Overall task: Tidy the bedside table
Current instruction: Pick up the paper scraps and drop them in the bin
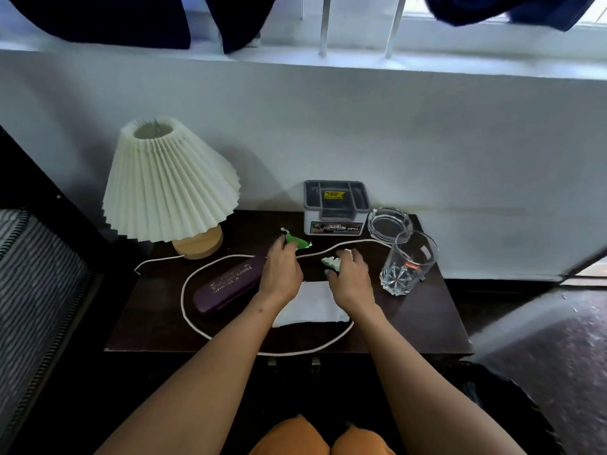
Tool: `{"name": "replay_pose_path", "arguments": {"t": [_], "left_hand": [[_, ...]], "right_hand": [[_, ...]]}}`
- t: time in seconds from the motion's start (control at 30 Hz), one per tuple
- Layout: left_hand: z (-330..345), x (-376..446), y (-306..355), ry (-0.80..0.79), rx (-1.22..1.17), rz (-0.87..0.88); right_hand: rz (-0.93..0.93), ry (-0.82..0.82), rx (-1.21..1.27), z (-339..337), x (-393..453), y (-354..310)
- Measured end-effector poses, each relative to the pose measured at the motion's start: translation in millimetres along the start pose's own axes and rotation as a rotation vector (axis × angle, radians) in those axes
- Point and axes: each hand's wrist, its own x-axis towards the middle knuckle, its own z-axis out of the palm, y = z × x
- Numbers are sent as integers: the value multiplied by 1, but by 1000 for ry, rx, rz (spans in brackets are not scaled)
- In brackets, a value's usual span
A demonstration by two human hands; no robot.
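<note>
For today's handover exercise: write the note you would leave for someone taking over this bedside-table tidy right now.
Left hand: pinching the green wrapper.
Right hand: closed on a crumpled wrapper.
On the table: purple case, white tissue, looped lamp cord, tumbler, ashtray, organiser box, lamp.
Done: scraps being gathered.
Left: bin scraps and tissue, straighten cord and case.

Both hands on scraps at centre of dark worktop (pixel 410 336).
Left hand (pixel 281 274) pinches green wrapper (pixel 297 241); right hand (pixel 351 277) closes on crumpled scrap (pixel 331 262). Purple case (pixel 230 280), white tissue (pixel 315 307), looped cord (pixel 197 274), glass (pixel 409 262) and lamp (pixel 167 182) stand around.
</note>
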Motion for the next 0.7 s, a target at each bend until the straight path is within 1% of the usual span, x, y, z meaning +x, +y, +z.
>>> {"name": "replay_pose_path", "arguments": {"t": [0.07,0.17,0.27,0.33,0.5,0.57,0.7], "left_hand": [[4,13,-3,-63,67,36],[9,29,-2,-167,233,57],[14,41,-4,-235,323,81],[17,46,-6,-258,334,77],[15,50,-6,-118,304,-6],[13,48,-7,-33,226,-29],[6,36,-5,146,-9,-54]], "right_hand": [[10,-27,-4,4,9,3],[8,-54,-42,8,16,7],[-46,-20,-152,13,19,12],[-76,11,-183,14,20,14],[-54,33,-238,6,19,4],[-42,27,-254,2,16,0],[-65,37,-248,-1,7,-2]]}}
